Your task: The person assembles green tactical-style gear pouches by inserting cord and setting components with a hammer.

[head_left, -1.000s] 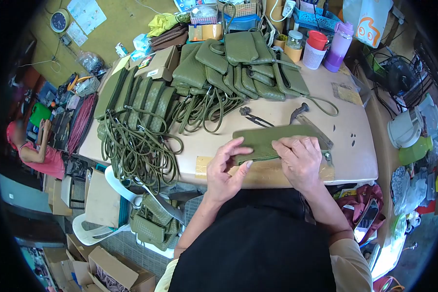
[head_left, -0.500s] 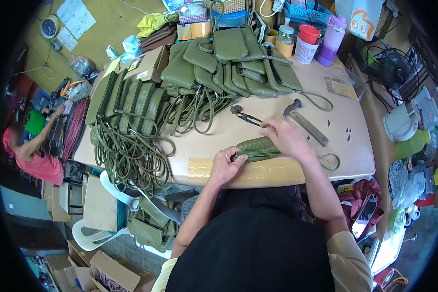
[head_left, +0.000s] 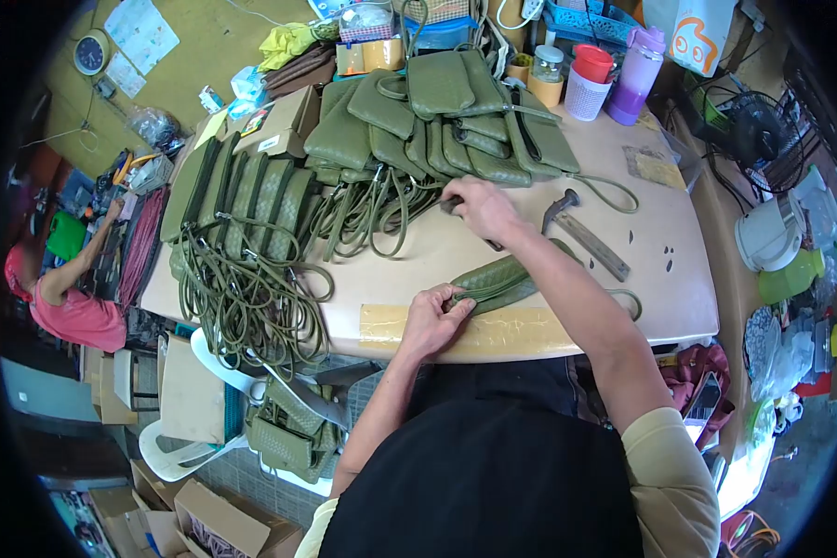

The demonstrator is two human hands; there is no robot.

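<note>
My left hand (head_left: pixel 430 321) is closed on the left end of a green zippered pouch (head_left: pixel 500 281), which lies near the table's front edge. The pouch's loop strap (head_left: pixel 631 299) shows to the right of my forearm. Beyond the pouch, my right hand (head_left: pixel 479 209) reaches down with its fingers bent together at a small dark lump (head_left: pixel 449 205). It covers most of a dark pincer-like tool, whose tip (head_left: pixel 494 245) shows below the hand. What exactly the fingers grip is hidden. A hammer (head_left: pixel 586 237) lies right of that hand.
Green pouches (head_left: pixel 442 121) are piled at the back, with more standing in a row (head_left: pixel 251 200) at left, their straps (head_left: pixel 251 298) hanging over the edge. A purple bottle (head_left: pixel 635 79) and red-lidded cup (head_left: pixel 589 84) stand back right. Another person (head_left: pixel 74 298) works at far left.
My right hand has left the pouch and moved away and leftward, onto the dark lump and tool. The pouch's right part has shifted and tilted up; my left hand keeps hold.
</note>
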